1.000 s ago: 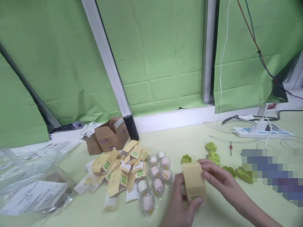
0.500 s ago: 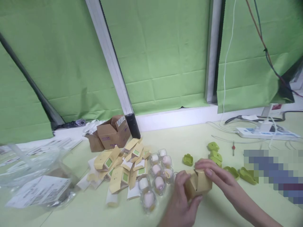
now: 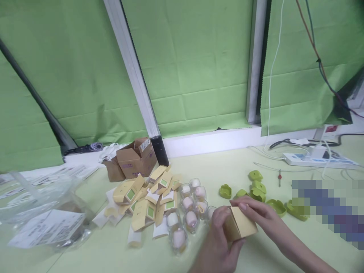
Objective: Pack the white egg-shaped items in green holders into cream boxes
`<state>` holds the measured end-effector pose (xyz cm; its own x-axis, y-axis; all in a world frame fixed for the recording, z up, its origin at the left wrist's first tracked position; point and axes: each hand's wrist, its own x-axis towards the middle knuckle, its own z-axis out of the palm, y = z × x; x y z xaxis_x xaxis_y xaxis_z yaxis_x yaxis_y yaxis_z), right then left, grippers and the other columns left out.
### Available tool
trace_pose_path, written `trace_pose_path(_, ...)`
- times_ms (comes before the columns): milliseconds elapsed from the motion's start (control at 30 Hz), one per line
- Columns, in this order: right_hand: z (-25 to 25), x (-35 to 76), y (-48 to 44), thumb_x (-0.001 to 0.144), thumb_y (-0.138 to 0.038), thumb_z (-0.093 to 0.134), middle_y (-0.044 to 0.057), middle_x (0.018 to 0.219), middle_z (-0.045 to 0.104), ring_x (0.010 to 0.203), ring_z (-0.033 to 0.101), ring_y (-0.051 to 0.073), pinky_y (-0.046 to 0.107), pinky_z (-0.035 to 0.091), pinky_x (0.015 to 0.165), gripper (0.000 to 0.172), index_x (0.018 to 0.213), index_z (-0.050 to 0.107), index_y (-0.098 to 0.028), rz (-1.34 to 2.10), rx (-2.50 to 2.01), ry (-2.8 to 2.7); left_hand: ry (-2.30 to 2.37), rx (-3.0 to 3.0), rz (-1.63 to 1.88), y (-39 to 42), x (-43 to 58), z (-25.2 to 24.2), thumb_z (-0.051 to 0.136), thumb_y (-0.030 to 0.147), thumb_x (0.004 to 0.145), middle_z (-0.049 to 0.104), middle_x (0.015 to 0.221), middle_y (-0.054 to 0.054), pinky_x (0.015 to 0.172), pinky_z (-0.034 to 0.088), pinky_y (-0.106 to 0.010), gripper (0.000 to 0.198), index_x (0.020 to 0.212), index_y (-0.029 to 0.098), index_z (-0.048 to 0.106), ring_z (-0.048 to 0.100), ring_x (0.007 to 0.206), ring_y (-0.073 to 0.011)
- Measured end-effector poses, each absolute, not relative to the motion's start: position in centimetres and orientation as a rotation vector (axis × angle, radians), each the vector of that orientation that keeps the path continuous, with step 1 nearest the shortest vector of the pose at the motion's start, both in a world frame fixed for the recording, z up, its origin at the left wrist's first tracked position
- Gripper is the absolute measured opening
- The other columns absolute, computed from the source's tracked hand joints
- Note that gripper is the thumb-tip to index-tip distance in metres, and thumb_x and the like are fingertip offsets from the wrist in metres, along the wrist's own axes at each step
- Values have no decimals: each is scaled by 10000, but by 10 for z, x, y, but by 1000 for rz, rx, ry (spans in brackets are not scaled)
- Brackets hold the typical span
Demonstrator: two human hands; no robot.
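Note:
Both my hands hold one small tan cardboard box (image 3: 242, 226) low in the view, just above the pale green table (image 3: 199, 170). My left hand (image 3: 217, 242) wraps it from below and the left, thumb on its near face. My right hand (image 3: 257, 214) grips its top and far side with curled fingers. Just left of the box lie several clear plastic cups holding pink and white pieces (image 3: 187, 216). Beyond them is a heap of flat tan boxes with green windows (image 3: 148, 201).
Several green plastic clips (image 3: 257, 189) lie behind my right hand. A brown carton (image 3: 133, 161) and a black cylinder (image 3: 159, 150) stand by the wall. A plastic bag with papers (image 3: 42, 222) sits at the left. A power strip with cables (image 3: 315, 159) is at the right.
The tan box has been turned over in my hands from standing upright to lying tilted, and my right fingers have shifted across its top. The view drifted slightly left.

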<state>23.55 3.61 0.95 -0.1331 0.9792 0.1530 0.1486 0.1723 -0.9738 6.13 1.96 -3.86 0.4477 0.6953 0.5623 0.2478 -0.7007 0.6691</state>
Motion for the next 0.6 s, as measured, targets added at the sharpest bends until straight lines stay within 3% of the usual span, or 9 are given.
trace_pose_path(100, 10, 234, 36, 772, -532, 585, 85, 1048, 693, 1022, 588, 320, 383, 514, 812, 360, 890, 755, -238, 1163, -1160, -1474, 814, 2197, 1128, 17, 61, -36, 518, 126, 821, 341, 1350, -119, 1036, 326, -452, 664, 1342, 295, 142, 341, 1275, -249)
trace_pose_path(267, 5, 238, 34, 776, -527, 581, 69, 1163, 651, 1058, 574, 308, 448, 473, 878, 400, 1092, 668, -298, 1158, -1155, -1527, 980, 2026, 970, 13, 59, -26, 537, 226, 826, 370, 1330, -92, 1058, 289, -457, 440, 1244, 291, 417, 332, 1277, -256)
trace_pose_path(333, 8, 241, 36, 702, -502, 673, 59, 1232, 606, 1052, 570, 313, 457, 478, 865, 491, 1162, 616, -338, 1115, -1111, -1676, 1047, 1850, 1020, 13, 58, -19, 541, 295, 828, 366, 1352, -108, 1058, 294, -452, 464, 1263, 264, 385, 345, 1277, -259)
trace_pose_path(400, 16, 243, 45, 641, -454, 742, 52, 1235, 591, 998, 584, 301, 440, 498, 829, 563, 1177, 597, -361, 1031, -1121, -1809, 1110, 1709, 1033, 14, 55, -8, 580, 360, 800, 327, 1403, -126, 1035, 329, -449, 630, 1338, 255, 272, 387, 1252, -268)
trace_pose_path(467, 29, 243, 64, 677, -457, 715, 63, 1126, 627, 896, 605, 275, 406, 529, 740, 504, 1156, 612, -335, 904, -1206, -1830, 1222, 1692, 1079, 12, 47, 5, 620, 391, 764, 308, 1430, -118, 1031, 325, -461, 717, 1362, 264, 245, 389, 1249, -282)
trace_pose_path(533, 40, 242, 94, 734, -473, 659, 66, 1013, 648, 817, 615, 247, 372, 537, 676, 538, 1226, 549, -286, 768, -1286, -1727, 1362, 1826, 1146, 8, 33, 14, 598, 374, 777, 417, 1348, -93, 1021, 322, -468, 530, 1264, 271, 415, 399, 1226, -283)
trace_pose_path(600, 45, 241, 130, 776, -449, 631, 70, 1069, 631, 867, 611, 229, 350, 521, 738, 558, 1270, 490, -232, 716, -1301, -1680, 1531, 1994, 1163, 0, 13, 14, 534, 343, 812, 558, 1116, -87, 962, 366, -463, 242, 1030, 247, 572, 462, 1123, -279)
